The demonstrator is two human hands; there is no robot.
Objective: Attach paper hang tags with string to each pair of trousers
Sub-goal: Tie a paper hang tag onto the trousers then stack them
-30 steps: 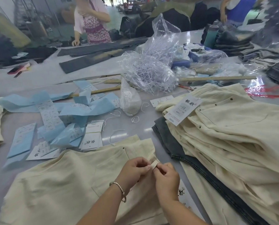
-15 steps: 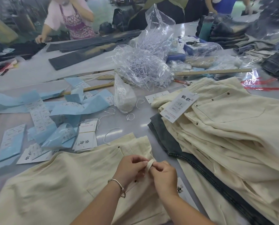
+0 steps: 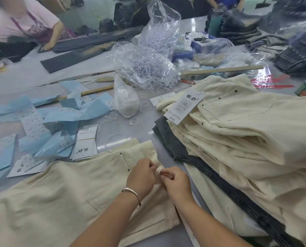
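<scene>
Cream trousers (image 3: 63, 196) lie flat in front of me with the waistband at the upper right. My left hand (image 3: 141, 177) and my right hand (image 3: 175, 184) meet at the waistband and pinch a cream belt loop (image 3: 159, 169) between their fingertips. Any string at the loop is hidden by my fingers. A stack of cream trousers (image 3: 246, 139) rises on the right, with a white hang tag (image 3: 184, 106) on the top pair. Loose white hang tags (image 3: 85, 148) and white string loops (image 3: 133, 120) lie on the table beyond the trousers.
Blue paper strips with labels (image 3: 41, 118) litter the left. A clear bag of plastic fasteners (image 3: 148, 66), a small bag of white strings (image 3: 125, 102) and wooden rulers (image 3: 221, 70) sit mid-table. Dark jeans (image 3: 211, 173) lie under the cream stack. A person (image 3: 24, 24) works at far left.
Both hands stay together on the belt loop with only small finger shifts. The view has tilted down a little, and the person at the far left has leaned over the table.
</scene>
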